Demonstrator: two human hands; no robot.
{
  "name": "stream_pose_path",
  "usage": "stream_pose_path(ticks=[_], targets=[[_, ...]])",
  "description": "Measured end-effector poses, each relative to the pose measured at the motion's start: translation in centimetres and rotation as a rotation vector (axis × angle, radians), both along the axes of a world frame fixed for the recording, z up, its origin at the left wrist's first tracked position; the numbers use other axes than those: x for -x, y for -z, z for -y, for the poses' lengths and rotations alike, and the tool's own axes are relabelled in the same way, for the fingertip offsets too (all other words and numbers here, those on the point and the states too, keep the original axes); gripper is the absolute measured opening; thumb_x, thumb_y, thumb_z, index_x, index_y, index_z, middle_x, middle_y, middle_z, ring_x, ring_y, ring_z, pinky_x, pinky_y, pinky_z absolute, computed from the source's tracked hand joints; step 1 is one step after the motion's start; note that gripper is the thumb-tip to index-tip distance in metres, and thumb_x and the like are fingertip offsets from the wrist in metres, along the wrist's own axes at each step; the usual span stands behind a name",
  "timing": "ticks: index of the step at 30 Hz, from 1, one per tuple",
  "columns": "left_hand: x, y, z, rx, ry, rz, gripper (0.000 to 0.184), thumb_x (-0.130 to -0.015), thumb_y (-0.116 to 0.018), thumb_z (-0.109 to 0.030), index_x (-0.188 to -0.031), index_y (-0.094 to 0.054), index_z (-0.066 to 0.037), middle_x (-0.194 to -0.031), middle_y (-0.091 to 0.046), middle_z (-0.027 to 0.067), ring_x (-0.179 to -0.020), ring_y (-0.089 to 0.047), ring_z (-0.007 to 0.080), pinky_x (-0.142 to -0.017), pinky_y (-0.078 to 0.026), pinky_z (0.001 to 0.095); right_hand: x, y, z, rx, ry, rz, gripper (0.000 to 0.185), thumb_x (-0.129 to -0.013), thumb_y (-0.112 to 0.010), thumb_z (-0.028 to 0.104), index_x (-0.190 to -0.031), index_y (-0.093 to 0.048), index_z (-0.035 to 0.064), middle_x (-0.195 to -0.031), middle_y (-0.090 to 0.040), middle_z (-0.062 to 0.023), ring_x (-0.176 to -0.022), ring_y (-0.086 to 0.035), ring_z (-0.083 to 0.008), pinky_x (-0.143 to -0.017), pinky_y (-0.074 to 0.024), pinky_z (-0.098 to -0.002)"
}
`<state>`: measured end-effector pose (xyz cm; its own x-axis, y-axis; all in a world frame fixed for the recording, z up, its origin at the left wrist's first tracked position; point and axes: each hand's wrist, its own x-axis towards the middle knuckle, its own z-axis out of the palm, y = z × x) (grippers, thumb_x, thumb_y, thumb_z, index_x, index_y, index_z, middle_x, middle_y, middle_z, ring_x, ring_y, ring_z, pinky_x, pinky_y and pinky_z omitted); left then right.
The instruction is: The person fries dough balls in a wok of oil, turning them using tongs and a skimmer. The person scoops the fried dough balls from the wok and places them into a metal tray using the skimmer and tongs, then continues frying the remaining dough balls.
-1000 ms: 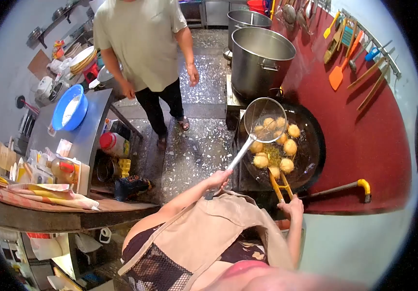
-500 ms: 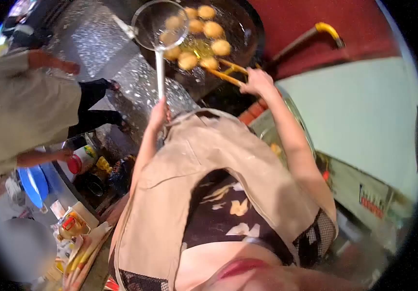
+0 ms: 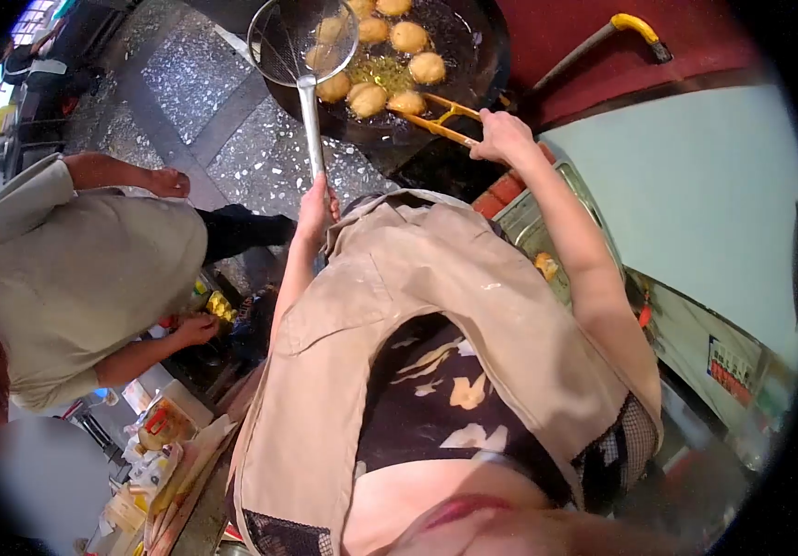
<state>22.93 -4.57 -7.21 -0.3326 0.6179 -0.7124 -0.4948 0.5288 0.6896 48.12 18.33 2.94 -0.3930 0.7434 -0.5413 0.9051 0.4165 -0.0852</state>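
A dark wok [image 3: 482, 69] of oil holds several golden-brown balls [image 3: 408, 37]. My left hand [image 3: 316, 206] is closed round the metal handle of a mesh strainer [image 3: 303, 37], whose round basket is over the wok's left side, above some of the balls. In my right hand [image 3: 505, 137] are yellow-orange tongs [image 3: 441, 119]. Their tips reach the ball nearest me [image 3: 406, 102], at the wok's near edge; whether they grip it cannot be made out.
Another person [image 3: 93, 269] stands at the left. A metal tray [image 3: 557, 218] with a fried piece lies below my right forearm. A yellow-handled rod [image 3: 594, 60] is by the red wall. Containers and a cloth [image 3: 186, 473] lie at lower left.
The view has turned, so the wok now appears at the top. The other person appears nearer, at the left. My hands still hold the strainer and the tongs.
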Motion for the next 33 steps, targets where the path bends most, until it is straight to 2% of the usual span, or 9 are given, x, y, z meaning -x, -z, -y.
stream_pose_path(ticks=[1,5,9,16,23,26,28,31,33], targets=[[0.0,0.0,-0.1,0.012,-0.005,0.000,0.045,-0.088,-0.042,-0.051,-0.074,-0.046,-0.008,-0.053,-0.043,0.0016,-0.042,-0.041,0.0124,-0.041,-0.034,0.0258,0.1,-0.3,0.1,-0.012,-0.032,0.021,0.056,-0.063,-0.069,0.031,-0.107,-0.050,0.0025,-0.103,-0.059,-0.0150,-0.097,-0.058,-0.0290,-0.078,-0.0496,-0.0382],[0.2,0.7,0.0,0.021,-0.017,0.019,0.049,-0.084,-0.046,-0.055,-0.074,-0.047,-0.007,-0.053,-0.043,0.0017,-0.043,-0.042,0.0128,-0.041,-0.035,0.0251,-0.4,0.6,0.1,-0.046,-0.036,-0.034,0.062,-0.061,-0.072,0.031,-0.110,-0.049,0.0022,-0.105,-0.057,-0.0166,-0.099,-0.057,-0.0306,-0.083,-0.0477,-0.0388],[-0.4,-0.5,0.0,-0.006,-0.017,0.013,0.051,-0.084,-0.043,-0.057,-0.075,-0.046,-0.007,-0.053,-0.042,0.0012,-0.043,-0.041,0.0129,-0.041,-0.035,0.0252,-0.4,0.3,0.3,-0.012,-0.043,-0.023,0.056,-0.063,-0.069,0.030,-0.108,-0.048,0.0025,-0.100,-0.057,-0.0169,-0.097,-0.057,-0.0312,-0.082,-0.0478,-0.0395],[-0.2,0.1,0.0,0.007,-0.024,0.015,0.052,-0.085,-0.042,-0.057,-0.072,-0.046,-0.007,-0.051,-0.042,0.0022,-0.041,-0.041,0.0142,-0.038,-0.034,0.0262,-0.3,0.1,0.6,-0.028,-0.031,-0.022,0.054,-0.065,-0.068,0.027,-0.108,-0.048,0.0015,-0.104,-0.056,-0.0186,-0.098,-0.057,-0.0320,-0.082,-0.0480,-0.0399],[0.3,2.1,0.6,0.034,-0.024,-0.195,0.047,-0.086,-0.046,-0.051,-0.066,-0.048,-0.009,-0.049,-0.039,-0.0019,-0.039,-0.034,0.0096,-0.037,-0.030,0.0256,-0.2,-0.5,0.5,-0.015,-0.053,0.003,0.055,-0.065,-0.068,0.027,-0.108,-0.047,0.0006,-0.104,-0.056,-0.0181,-0.098,-0.056,-0.0318,-0.081,-0.0483,-0.0399],[0.5,3.2,1.1,0.012,0.063,-0.386,0.050,-0.087,-0.044,-0.049,-0.060,-0.047,-0.008,-0.048,-0.041,-0.0004,-0.039,-0.039,0.0106,-0.038,-0.032,0.0269,-0.1,-0.4,0.1,-0.023,-0.062,0.011,0.053,-0.064,-0.068,0.027,-0.106,-0.048,0.0011,-0.102,-0.058,-0.0175,-0.096,-0.057,-0.0314,-0.079,-0.0491,-0.0399],[0.9,3.8,1.1,0.016,0.145,-0.484,0.052,-0.087,-0.044,-0.049,-0.062,-0.051,-0.003,-0.048,-0.046,0.0029,-0.040,-0.045,0.0128,-0.039,-0.036,0.0286,-0.2,0.2,-0.2,-0.045,-0.076,-0.011,0.058,-0.059,-0.073,0.031,-0.104,-0.050,0.0031,-0.100,-0.058,-0.0183,-0.097,-0.056,-0.0331,-0.081,-0.0474,-0.0407],[0.7,2.7,1.1,0.092,0.197,-0.484,0.054,-0.085,-0.047,-0.052,-0.062,-0.051,-0.002,-0.048,-0.046,0.0033,-0.040,-0.047,0.0131,-0.040,-0.038,0.0285,-0.2,0.0,-0.5,-0.076,-0.099,-0.023,0.052,-0.061,-0.070,0.028,-0.102,-0.051,0.0018,-0.098,-0.060,-0.0175,-0.094,-0.058,-0.0325,-0.079,-0.0486,-0.0405],[1.0,2.0,1.1,0.146,0.267,-0.610,0.055,-0.083,-0.047,-0.054,-0.064,-0.052,-0.002,-0.048,-0.047,0.0043,-0.040,-0.048,0.0138,-0.041,-0.039,0.0293,-0.4,0.0,-0.1,-0.083,-0.120,-0.032,0.048,-0.062,-0.067,0.025,-0.101,-0.051,0.0010,-0.097,-0.061,-0.0173,-0.092,-0.059,-0.0317,-0.077,-0.0495,-0.0402]])
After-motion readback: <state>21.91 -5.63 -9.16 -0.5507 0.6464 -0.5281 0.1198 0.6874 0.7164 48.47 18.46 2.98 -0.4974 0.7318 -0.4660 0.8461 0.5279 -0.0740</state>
